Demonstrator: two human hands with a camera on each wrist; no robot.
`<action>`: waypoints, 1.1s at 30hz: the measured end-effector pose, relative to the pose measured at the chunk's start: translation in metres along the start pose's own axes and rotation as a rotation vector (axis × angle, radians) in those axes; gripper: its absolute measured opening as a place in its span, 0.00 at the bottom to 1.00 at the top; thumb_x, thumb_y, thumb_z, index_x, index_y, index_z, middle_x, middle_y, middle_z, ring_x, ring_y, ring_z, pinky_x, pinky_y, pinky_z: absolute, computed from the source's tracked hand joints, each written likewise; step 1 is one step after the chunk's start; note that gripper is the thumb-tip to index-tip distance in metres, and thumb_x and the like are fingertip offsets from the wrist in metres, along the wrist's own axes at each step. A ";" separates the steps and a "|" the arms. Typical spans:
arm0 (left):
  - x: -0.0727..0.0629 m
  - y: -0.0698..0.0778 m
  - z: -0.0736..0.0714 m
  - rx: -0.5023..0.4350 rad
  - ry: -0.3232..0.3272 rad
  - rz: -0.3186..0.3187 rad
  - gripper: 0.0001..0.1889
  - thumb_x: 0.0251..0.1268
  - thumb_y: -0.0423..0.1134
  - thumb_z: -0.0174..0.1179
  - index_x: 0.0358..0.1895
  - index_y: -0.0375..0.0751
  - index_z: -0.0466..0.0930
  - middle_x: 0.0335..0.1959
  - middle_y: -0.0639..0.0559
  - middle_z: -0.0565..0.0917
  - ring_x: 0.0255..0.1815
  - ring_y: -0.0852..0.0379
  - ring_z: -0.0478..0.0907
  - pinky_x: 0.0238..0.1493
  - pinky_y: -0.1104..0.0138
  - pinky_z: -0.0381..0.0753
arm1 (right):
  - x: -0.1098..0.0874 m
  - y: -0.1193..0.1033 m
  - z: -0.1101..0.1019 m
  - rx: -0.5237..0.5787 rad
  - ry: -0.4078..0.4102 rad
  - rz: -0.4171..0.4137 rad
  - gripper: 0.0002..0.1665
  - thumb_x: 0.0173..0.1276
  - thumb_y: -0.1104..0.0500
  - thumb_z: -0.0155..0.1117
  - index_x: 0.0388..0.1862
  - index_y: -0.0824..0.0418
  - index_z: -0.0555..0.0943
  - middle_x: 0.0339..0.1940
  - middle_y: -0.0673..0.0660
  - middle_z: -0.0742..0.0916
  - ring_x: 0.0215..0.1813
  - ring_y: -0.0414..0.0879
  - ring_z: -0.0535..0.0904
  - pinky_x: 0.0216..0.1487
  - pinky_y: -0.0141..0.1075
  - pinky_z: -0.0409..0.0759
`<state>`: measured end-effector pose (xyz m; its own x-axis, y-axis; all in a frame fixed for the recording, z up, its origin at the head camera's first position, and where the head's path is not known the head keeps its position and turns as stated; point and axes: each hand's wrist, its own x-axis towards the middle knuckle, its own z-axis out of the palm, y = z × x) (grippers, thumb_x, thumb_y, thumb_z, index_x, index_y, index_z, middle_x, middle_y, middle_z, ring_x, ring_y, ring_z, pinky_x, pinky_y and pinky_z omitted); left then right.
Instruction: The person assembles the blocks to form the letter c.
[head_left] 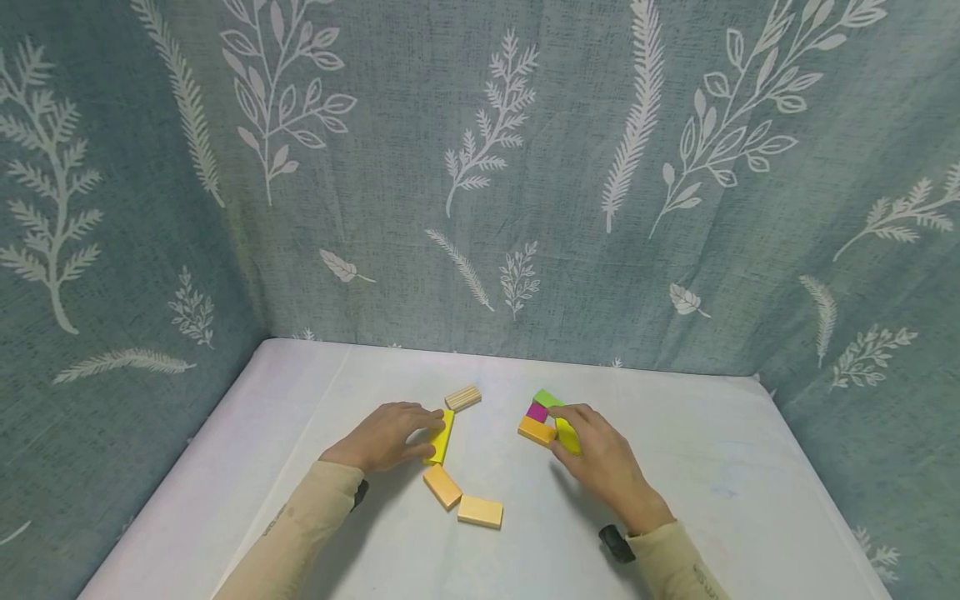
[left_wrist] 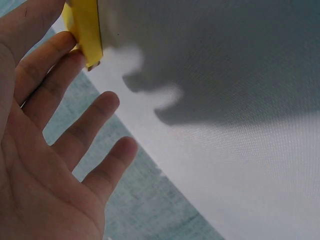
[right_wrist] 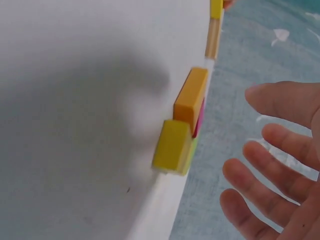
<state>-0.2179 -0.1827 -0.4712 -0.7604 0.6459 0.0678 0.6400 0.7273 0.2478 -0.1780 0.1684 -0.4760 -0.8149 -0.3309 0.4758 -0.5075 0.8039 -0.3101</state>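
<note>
My left hand rests its fingertips on a yellow block, the fingers fairly straight. The left wrist view shows fingertips along the side of that yellow block. Opposite, my right hand hovers close beside another yellow block. In the right wrist view, a gap separates the spread right hand from this yellow block. That block adjoins an orange block, with a magenta block and a green block behind.
A natural wood block lies past the left yellow block's far end. Two more wooden blocks, one slanted and one flat, curve toward the front. A leaf-patterned cloth wall borders the white table.
</note>
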 end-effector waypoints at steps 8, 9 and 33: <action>0.001 0.000 -0.001 -0.011 0.007 0.006 0.22 0.63 0.45 0.71 0.59 0.42 0.84 0.66 0.47 0.80 0.62 0.44 0.78 0.65 0.49 0.77 | 0.002 0.012 0.001 0.013 -0.083 0.101 0.33 0.57 0.58 0.81 0.62 0.59 0.81 0.57 0.56 0.84 0.56 0.51 0.82 0.54 0.48 0.86; 0.001 0.000 -0.001 -0.013 0.008 0.007 0.22 0.63 0.45 0.71 0.59 0.42 0.84 0.66 0.47 0.80 0.62 0.44 0.78 0.65 0.49 0.77 | 0.003 0.014 0.001 0.019 -0.102 0.108 0.33 0.58 0.57 0.80 0.63 0.59 0.80 0.58 0.56 0.83 0.57 0.52 0.81 0.56 0.49 0.85; 0.001 0.001 0.000 -0.007 0.002 0.006 0.22 0.65 0.46 0.70 0.59 0.42 0.84 0.66 0.46 0.80 0.65 0.39 0.76 0.67 0.46 0.75 | 0.002 0.033 0.010 0.112 -0.309 0.195 0.32 0.63 0.56 0.77 0.65 0.59 0.79 0.65 0.58 0.81 0.66 0.56 0.76 0.69 0.53 0.75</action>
<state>-0.2180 -0.1817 -0.4713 -0.7565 0.6500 0.0718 0.6440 0.7214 0.2545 -0.1989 0.1892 -0.4933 -0.9363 -0.3248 0.1334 -0.3484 0.8129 -0.4667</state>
